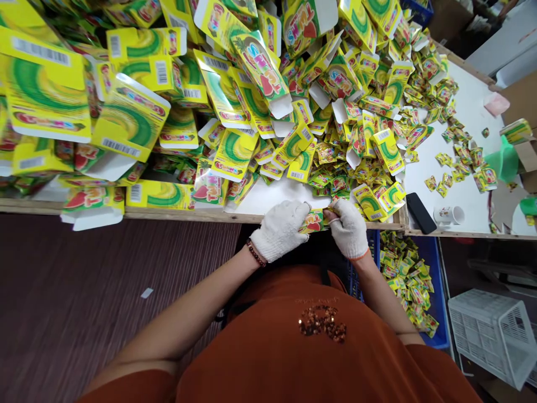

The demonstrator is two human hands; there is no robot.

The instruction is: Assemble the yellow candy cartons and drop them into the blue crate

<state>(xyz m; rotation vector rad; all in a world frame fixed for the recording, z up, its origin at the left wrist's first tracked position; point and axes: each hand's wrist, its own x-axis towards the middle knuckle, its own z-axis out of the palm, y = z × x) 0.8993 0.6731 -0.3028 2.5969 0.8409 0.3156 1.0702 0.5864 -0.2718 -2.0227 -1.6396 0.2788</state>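
Note:
At the table's front edge, my left hand [282, 229], in a white knit glove, grips a small yellow-green box [312, 221] with its printed side up. My right hand [346, 227], gloved too, has its fingers closed at the box's right end, pinching what looks like a small packet that is mostly hidden. Just beyond my hands lie small candy packets [326, 152] in a loose pile. Many yellow boxes [235, 152] with open flaps are heaped to the left and behind them.
Right of my hands are a black phone [420, 213], a white mug [448, 215] and a green scoop [502, 161]. A blue crate [440, 302] of packets stands below the table edge, beside a white basket [490, 334]. A wooden rim [188, 215] borders the table.

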